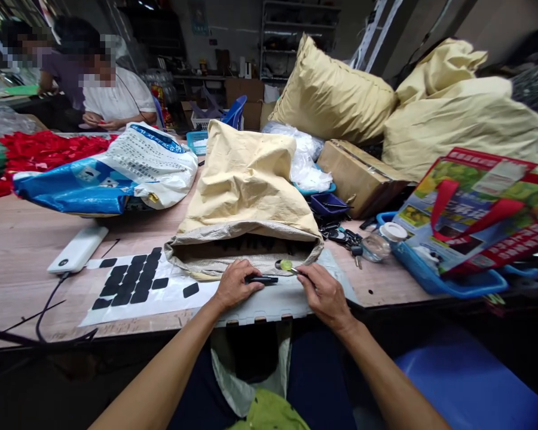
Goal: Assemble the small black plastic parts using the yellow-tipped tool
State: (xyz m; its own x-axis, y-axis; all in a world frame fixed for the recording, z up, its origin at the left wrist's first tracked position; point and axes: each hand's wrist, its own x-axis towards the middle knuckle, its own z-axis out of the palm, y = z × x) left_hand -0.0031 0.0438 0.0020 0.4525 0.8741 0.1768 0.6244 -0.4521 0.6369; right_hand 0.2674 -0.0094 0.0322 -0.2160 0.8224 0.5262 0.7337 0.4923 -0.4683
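Left hand (234,285): fingers curled over a black bar-shaped part (260,279), pinning it on the grey mat (269,301) at the near table edge.
Right hand (325,294): fingertips pinched on a small tool with a yellow-green knob (286,265); tool tip points left toward the black part.
Black part: lies flat, near centre, just in front of the sack mouth, between the two hands.
Paper sack (246,191): tan, open mouth facing near; dark pieces visible inside, kind not discernible.
Sticker sheet (137,286): white, left of the hands, carrying rows of black pads; several slots bare.
Power bank (78,249): white, far left of the sheet, cable trailing near.
Blue tray (434,280): right, holds a printed bag with red handles (479,209).
Plastic bottle (379,242): lying beside the tray.
Far left: two seated people at a pile of red items (45,149).
Woven bag (112,170): blue-white, left of the sack.
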